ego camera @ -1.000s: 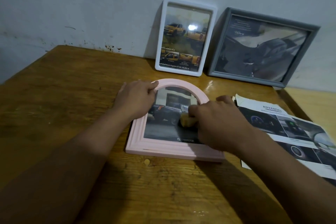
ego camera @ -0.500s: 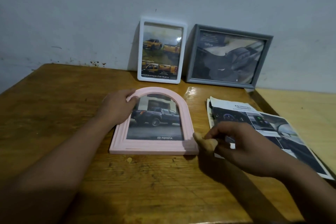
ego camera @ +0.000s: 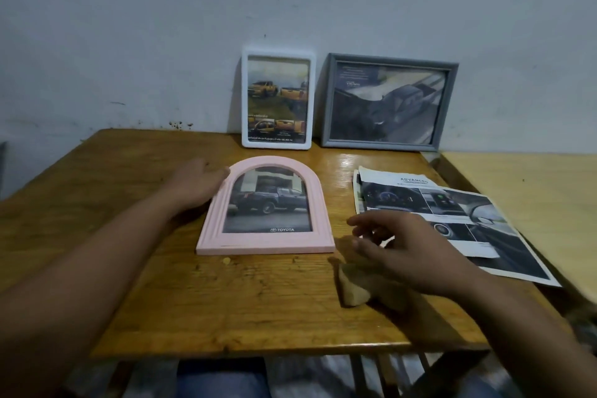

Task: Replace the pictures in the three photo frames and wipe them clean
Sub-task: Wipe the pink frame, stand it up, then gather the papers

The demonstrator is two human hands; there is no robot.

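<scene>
Left hand rests with relaxed fingers against the pink arched frame, which lies flat mid-table. Right hand hovers, fingers loosely spread and grasping nothing, over a tan cloth, partly hidden. White frame and grey frame lean on the far wall. Loose prints lie right on the wooden table.

You've got a scuffed grey wall up at 12 o'clock, a wooden table with a glossy top, and a paler tabletop over at 3 o'clock.
</scene>
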